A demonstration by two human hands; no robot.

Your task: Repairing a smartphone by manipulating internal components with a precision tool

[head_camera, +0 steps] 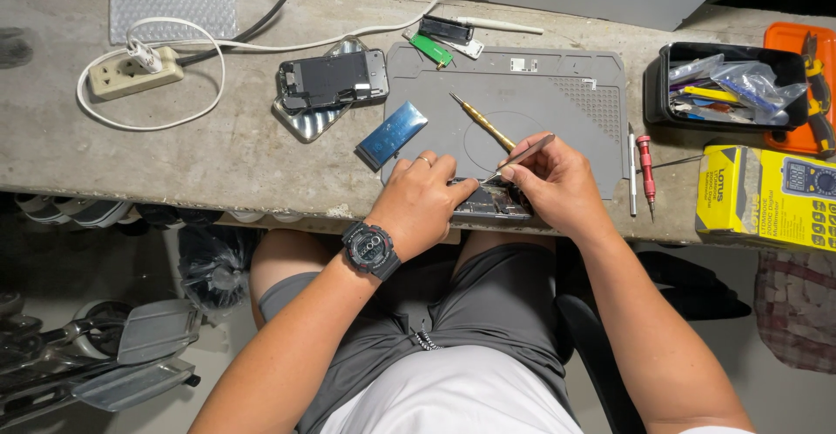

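Note:
My left hand (420,197) presses down on an opened phone (492,202) that lies at the front edge of a grey work mat (557,94). My right hand (557,183) grips metal tweezers (522,155), and their tips touch the phone's inside. A brass-handled screwdriver (482,121) lies on the mat just beyond my fingers. I wear a black watch (369,248) on the left wrist.
A dismantled phone (331,81) and a blue battery (391,134) lie left of the mat. A power strip (132,73) with white cable sits far left. A red screwdriver (645,162), black parts tray (727,86) and yellow box (766,195) stand at right.

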